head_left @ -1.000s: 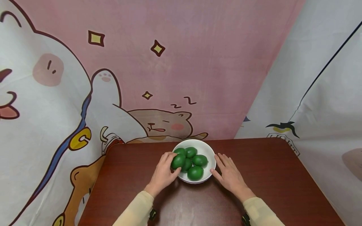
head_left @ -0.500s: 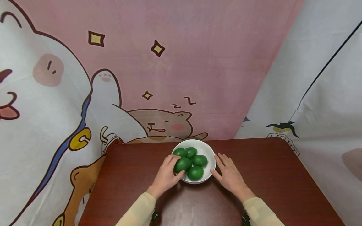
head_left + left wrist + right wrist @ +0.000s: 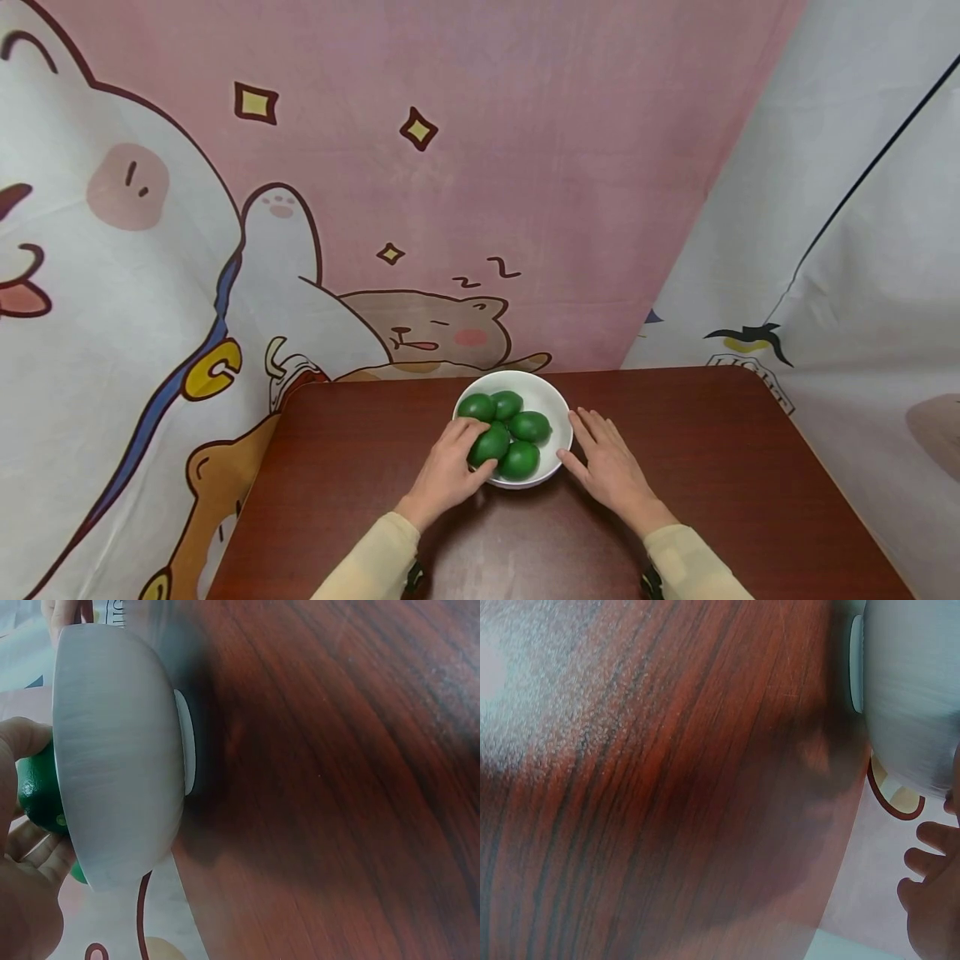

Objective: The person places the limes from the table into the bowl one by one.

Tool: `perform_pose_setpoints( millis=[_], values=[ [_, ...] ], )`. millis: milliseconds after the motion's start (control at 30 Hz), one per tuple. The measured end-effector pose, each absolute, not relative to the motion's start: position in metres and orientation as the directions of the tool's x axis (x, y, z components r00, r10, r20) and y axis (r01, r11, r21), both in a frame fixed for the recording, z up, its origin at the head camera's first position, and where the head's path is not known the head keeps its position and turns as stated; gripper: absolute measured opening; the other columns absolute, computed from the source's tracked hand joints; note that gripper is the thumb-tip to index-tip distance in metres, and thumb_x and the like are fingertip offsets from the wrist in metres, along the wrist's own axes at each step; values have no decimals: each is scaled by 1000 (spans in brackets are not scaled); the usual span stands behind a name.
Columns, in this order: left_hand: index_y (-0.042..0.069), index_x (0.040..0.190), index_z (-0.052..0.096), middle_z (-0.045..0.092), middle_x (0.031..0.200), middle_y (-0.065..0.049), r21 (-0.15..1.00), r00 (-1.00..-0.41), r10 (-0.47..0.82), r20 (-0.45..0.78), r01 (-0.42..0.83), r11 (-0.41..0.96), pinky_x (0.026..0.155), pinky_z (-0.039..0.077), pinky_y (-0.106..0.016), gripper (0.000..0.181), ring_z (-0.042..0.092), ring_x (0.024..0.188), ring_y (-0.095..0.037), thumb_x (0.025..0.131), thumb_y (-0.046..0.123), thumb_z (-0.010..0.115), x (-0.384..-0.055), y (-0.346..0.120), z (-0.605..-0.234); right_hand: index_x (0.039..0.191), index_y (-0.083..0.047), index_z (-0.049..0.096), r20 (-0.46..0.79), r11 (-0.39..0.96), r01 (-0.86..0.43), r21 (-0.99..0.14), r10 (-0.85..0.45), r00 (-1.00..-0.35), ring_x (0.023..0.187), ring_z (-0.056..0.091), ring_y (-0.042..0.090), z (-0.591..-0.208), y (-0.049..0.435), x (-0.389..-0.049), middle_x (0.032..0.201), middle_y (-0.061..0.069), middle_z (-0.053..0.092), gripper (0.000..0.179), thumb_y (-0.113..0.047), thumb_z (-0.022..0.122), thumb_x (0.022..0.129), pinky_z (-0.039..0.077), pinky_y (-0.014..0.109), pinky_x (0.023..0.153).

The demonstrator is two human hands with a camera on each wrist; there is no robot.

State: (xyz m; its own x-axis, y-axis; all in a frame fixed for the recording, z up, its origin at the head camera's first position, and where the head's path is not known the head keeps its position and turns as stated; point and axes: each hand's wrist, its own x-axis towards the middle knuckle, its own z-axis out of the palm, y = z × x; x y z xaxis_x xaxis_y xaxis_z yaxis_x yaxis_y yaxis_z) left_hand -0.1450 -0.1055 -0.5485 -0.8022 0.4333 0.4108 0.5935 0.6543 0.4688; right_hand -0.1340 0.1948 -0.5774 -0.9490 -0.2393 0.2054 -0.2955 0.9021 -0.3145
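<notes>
A white bowl with several green limes in it stands near the table's far edge. My left hand pinches one lime between thumb and fingers at the bowl's front left. In the left wrist view, that held lime shows partly above the rim, between the thumb and the fingers of the left hand. Against the bowl's right side, my right hand rests with its fingers extended. The right wrist view catches only part of the right hand beside the bowl.
The dark reddish-brown wooden table stretches to both sides of the bowl and in front of it. Behind it hangs a pink and white cartoon-printed cloth, close to the far edge.
With the lime in its grip, my left hand has shifted right and slightly nearer within the bowl. The lime beneath is now covered. The right hand has stayed still.
</notes>
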Motion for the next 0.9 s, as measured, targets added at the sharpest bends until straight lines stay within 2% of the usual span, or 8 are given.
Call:
perform_pose_setpoints(
  millis=[333, 900],
  values=[
    [10, 129, 66, 62, 126, -1, 462, -796, 454, 399, 603, 650, 98, 54, -39, 48, 60, 120, -19, 88, 29, 82, -146, -103, -552, 157, -4, 43, 204, 904, -297, -308, -242, -949, 149, 36, 42, -577, 195, -134, 157, 23, 44, 75, -47, 65, 100, 28, 58, 121],
    [9, 135, 62, 58, 131, -3, 497, -822, 445, 355, 569, 655, 100, 53, -40, 56, 56, 123, -20, 86, 30, 82, -145, -107, -553, 156, -3, 43, 199, 905, -288, -313, -234, -952, 149, 36, 42, -576, 194, -133, 157, 23, 44, 75, -48, 64, 100, 27, 58, 122]
  ],
)
